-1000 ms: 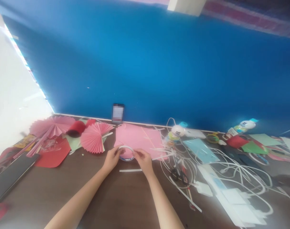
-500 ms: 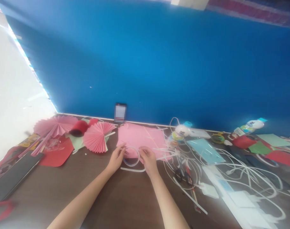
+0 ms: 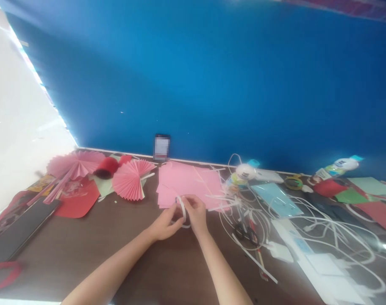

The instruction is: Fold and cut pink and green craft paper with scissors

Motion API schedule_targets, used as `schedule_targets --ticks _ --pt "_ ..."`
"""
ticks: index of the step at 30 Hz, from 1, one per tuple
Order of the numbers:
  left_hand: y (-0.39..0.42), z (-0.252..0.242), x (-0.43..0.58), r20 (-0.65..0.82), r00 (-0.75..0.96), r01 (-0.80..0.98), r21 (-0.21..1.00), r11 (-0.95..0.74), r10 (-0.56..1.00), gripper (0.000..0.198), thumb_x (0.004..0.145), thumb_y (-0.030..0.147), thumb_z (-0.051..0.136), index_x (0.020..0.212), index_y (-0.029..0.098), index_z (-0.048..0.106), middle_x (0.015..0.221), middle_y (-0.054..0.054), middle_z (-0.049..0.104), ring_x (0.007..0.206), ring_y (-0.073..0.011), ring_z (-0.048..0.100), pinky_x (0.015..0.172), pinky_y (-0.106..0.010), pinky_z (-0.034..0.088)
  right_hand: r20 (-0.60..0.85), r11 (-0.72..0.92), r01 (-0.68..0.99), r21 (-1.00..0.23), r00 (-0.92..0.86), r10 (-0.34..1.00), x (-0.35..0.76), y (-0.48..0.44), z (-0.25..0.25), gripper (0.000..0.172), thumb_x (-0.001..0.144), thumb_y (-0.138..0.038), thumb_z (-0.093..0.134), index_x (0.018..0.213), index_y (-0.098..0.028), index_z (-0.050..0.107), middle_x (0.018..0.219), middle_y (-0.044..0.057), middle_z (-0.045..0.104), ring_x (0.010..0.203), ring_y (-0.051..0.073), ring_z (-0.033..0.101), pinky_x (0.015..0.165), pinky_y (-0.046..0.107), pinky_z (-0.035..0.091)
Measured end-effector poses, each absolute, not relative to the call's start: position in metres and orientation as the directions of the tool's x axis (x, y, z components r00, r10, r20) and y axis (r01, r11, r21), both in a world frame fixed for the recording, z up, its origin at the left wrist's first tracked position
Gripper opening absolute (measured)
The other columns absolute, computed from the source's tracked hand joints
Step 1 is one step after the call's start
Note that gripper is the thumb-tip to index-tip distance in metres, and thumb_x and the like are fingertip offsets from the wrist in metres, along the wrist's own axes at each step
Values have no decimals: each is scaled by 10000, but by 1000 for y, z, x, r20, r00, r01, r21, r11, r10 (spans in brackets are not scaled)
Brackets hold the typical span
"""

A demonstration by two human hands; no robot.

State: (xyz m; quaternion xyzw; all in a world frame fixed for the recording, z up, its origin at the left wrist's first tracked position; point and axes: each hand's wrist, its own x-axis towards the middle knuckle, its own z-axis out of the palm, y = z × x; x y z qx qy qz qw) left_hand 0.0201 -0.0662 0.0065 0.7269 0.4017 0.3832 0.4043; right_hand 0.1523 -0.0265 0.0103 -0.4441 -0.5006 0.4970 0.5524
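Nearest, two bare forearms ran up over the brown tabletop (image 3: 138, 267) and met just short of its middle. The left hand (image 3: 165, 223) and right hand (image 3: 196, 213) were almost touching, both pinched on a thin white ring (image 3: 181, 206). It was held just above the tabletop at the near edge of the pink paper (image 3: 193, 180). A second earlier the ring had lain flat and round between hands set apart on either side of it. Now it stood on edge and showed only as a narrow band, and the hands had drawn together around it. I judge the work had gone from steadying the ring to picking at its rim with the fingertips, though the blur hid exactly which fingers gripped. To the right lay scissors (image 3: 245, 232) in a tangle of white cables (image 3: 323, 228). To the left were a dark tablet (image 3: 18, 231), red paper (image 3: 81, 199) and a folded pink fan (image 3: 129, 180). Farther back a small dark device (image 3: 162, 147) leaned upright and a bottle (image 3: 335, 166) lay on its side. Behind everything stood a plain blue wall (image 3: 212, 84) — it filled most of the view.
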Motion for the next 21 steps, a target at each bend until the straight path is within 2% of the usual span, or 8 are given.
schedule_targets --ticks 3,7,11,13,15,17,20,21 --pt "-65 2 21 209 352 298 899 -321 913 305 850 338 417 1101 164 434 866 -49 599 721 -159 551 649 -280 443 174 173 -58 -983 -22 984 150 -28 12 157 681 -331 661 729 -182 642 736 32 650 712 173 606 678 306 490" --pt "-60 -3 19 187 272 351 894 -279 944 323 893 332 305 1145 157 405 781 -44 609 687 -164 575 653 -291 453 201 200 -115 -973 1 980 155 -25 10 115 690 -296 653 732 -190 634 753 17 630 738 160 594 691 292 478" --pt "-52 -6 13 290 156 537 777 -328 944 316 899 309 285 1140 181 444 1012 -103 603 890 -202 576 771 -337 442 236 240 -85 -967 47 970 161 -23 11 98 705 -282 635 734 -190 619 764 15 612 761 158 576 708 294 462" --pt "-47 -8 9 370 107 643 682 -348 923 309 898 265 273 1129 173 456 1042 -114 592 927 -214 559 808 -362 421 300 300 3 -954 9 954 162 -25 12 83 722 -270 615 719 -186 610 751 19 598 735 156 564 676 289 458" --pt "-42 -10 5 414 101 745 571 -344 905 298 890 218 266 1096 151 470 925 -106 614 829 -218 568 768 -375 417 399 401 137 -906 -43 916 160 -28 14 75 746 -248 582 708 -187 602 735 26 585 718 159 554 653 291 452" --pt "-39 -12 1 444 126 812 467 -350 887 291 876 167 264 1073 135 475 831 -89 611 746 -209 561 725 -364 406 526 504 284 -816 -1 851 159 -30 13 61 761 -232 553 771 -190 596 777 44 585 743 171 550 670 312 451" --pt "-37 -15 -1 480 178 861 346 -372 859 305 852 110 267 1079 129 469 808 -81 598 720 -200 550 686 -337 383 681 542 480 -690 175 711 158 -30 10 293 761 -236 547 1048 -187 521 982 104 566 839 202 544 724 361 450" --pt "-37 -16 -1 486 198 872 310 -379 851 312 845 102 273 1089 125 466 812 -83 596 722 -203 547 676 -334 376 715 547 534 -645 171 677 158 -30 9 371 765 -235 542 1126 -187 474 1045 121 551 889 215 540 751 377 445"
